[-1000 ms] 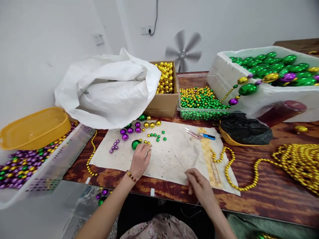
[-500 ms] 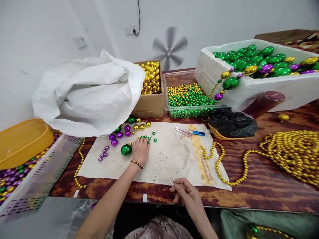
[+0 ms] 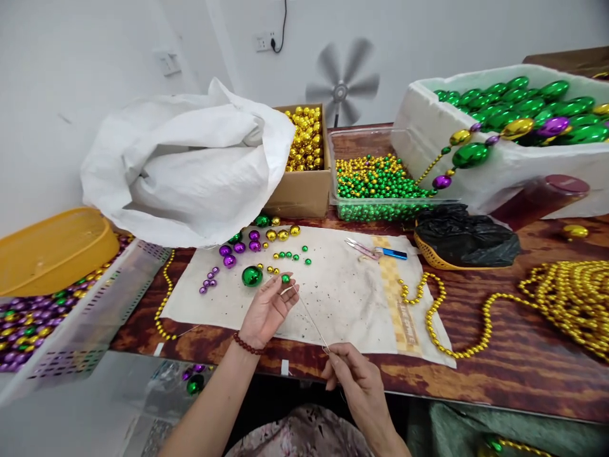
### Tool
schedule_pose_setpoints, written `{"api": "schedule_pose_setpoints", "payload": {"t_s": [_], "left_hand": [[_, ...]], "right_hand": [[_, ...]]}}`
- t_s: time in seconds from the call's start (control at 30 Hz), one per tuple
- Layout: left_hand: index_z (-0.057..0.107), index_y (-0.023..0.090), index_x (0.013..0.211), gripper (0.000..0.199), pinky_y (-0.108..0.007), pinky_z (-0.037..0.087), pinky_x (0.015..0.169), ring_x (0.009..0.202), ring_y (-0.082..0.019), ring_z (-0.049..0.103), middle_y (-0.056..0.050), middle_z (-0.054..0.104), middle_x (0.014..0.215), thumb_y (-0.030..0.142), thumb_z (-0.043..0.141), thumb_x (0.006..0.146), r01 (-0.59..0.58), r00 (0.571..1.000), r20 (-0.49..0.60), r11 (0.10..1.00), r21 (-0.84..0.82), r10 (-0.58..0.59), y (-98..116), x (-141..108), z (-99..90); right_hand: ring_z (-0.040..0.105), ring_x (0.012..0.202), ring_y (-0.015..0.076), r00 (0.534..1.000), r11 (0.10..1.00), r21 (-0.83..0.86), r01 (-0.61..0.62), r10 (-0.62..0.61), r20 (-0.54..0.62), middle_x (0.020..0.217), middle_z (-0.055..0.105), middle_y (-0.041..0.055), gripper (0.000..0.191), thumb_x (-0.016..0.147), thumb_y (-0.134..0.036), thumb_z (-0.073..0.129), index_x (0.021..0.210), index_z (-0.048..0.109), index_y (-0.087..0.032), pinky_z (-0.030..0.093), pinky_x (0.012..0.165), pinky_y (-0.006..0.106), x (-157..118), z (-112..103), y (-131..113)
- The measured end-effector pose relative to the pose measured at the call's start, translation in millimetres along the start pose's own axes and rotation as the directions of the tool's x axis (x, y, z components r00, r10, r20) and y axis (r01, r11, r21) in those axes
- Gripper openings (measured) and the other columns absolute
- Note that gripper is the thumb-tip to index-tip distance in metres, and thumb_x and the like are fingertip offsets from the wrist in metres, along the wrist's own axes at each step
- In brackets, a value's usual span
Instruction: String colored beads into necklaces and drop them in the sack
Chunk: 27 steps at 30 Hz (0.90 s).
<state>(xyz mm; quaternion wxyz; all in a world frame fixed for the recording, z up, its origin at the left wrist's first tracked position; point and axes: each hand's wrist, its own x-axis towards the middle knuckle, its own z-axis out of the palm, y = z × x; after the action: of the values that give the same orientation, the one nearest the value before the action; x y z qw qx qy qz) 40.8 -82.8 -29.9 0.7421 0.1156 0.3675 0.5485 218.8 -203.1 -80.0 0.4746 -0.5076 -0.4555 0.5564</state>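
Observation:
Between the thumb and fingers of my left hand (image 3: 267, 310) is a small shiny green bead (image 3: 285, 278). My right hand (image 3: 356, 376) pinches the lower end of a long thin needle (image 3: 311, 320), whose upper tip reaches the green bead. Whether the tip is inside the bead's hole I cannot tell. Both hands are over the front of a pale cloth (image 3: 333, 279). Just behind my left hand lie a large green ball (image 3: 252, 276), purple balls (image 3: 229, 261), small purple beads (image 3: 209, 282), gold balls (image 3: 283, 235) and a few small green beads (image 3: 295, 257).
Pink-handled snips (image 3: 364, 249) and a blue-handled tool (image 3: 394, 253) lie on the cloth. Behind stand a white sack (image 3: 190, 184), a carton (image 3: 304, 193), a clear bead tub (image 3: 380, 209) and a foam box (image 3: 428, 127). Gold bead strands (image 3: 571, 298) are at right, a basket (image 3: 90, 330) at left.
My left hand has come back from the small beads on the cloth, turned palm up, and now holds a green bead at the needle. The view has shifted slightly.

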Motion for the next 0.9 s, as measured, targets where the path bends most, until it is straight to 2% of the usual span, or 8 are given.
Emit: {"api": "schedule_pose_setpoints", "payload": {"t_s": [0.17, 0.57, 0.77, 0.83, 0.9], "left_hand": [[0.071, 0.014, 0.093, 0.013, -0.026, 0.059, 0.078, 0.079, -0.014, 0.071, -0.004, 0.073, 0.086, 0.014, 0.074, 0.081, -0.008, 1.0, -0.01, 0.999, -0.035, 0.007, -0.6, -2.3, -0.7], [0.069, 0.016, 0.095, 0.026, -0.028, 0.058, 0.076, 0.074, -0.014, 0.071, -0.001, 0.072, 0.088, 0.015, 0.082, 0.072, -0.037, 0.998, -0.045, 0.999, 0.04, 0.038, -4.2, -0.8, 3.9], [0.066, 0.019, 0.102, 0.036, -0.029, 0.055, 0.075, 0.074, -0.014, 0.071, 0.001, 0.068, 0.091, 0.02, 0.083, 0.07, -0.134, 0.988, -0.044, 0.967, 0.216, 0.147, -12.9, -2.4, 3.0], [0.065, 0.022, 0.11, 0.042, -0.029, 0.054, 0.075, 0.075, -0.014, 0.07, 0.0, 0.067, 0.093, 0.023, 0.082, 0.072, -0.16, 0.986, 0.003, 0.935, 0.318, 0.168, -20.3, -9.2, 3.5], [0.064, 0.023, 0.115, 0.047, -0.03, 0.053, 0.076, 0.08, -0.016, 0.07, -0.002, 0.067, 0.096, 0.026, 0.083, 0.072, -0.161, 0.987, 0.077, 0.874, 0.458, 0.141, -23.2, -16.9, 3.6]], "right_hand": [[0.062, 0.051, 0.0116, 1.0, 0.998, -0.052, 0.021, -0.02, 0.014, 0.068, 0.067, 0.001, 0.028, 0.098, -0.043, 0.054, 0.094, 0.066, -0.019, 0.048, 0.052, 0.02, -5.0, 3.8, -2.6], [0.061, 0.048, 0.0115, 1.0, 0.992, -0.125, 0.022, -0.021, 0.008, 0.067, 0.065, 0.0001, 0.031, 0.099, -0.045, 0.051, 0.094, 0.066, -0.019, 0.047, 0.051, 0.021, 1.4, 4.5, 1.7], [0.061, 0.048, 0.013, 1.0, 0.991, -0.133, -0.014, 0.014, -0.004, 0.067, 0.066, 0.0012, 0.034, 0.097, -0.051, 0.053, 0.091, 0.065, -0.019, 0.048, 0.053, 0.023, 4.5, 8.8, 3.6], [0.061, 0.048, 0.0135, 1.0, 0.995, -0.096, -0.019, 0.017, -0.017, 0.069, 0.066, 0.0018, 0.036, 0.097, -0.053, 0.051, 0.091, 0.063, -0.019, 0.049, 0.053, 0.024, 9.9, 13.3, 5.6], [0.061, 0.049, 0.014, 0.999, 0.999, -0.045, -0.02, 0.018, -0.032, 0.071, 0.066, 0.0023, 0.038, 0.097, -0.055, 0.05, 0.095, 0.062, -0.019, 0.049, 0.053, 0.024, 17.8, 17.7, 8.6]]}}
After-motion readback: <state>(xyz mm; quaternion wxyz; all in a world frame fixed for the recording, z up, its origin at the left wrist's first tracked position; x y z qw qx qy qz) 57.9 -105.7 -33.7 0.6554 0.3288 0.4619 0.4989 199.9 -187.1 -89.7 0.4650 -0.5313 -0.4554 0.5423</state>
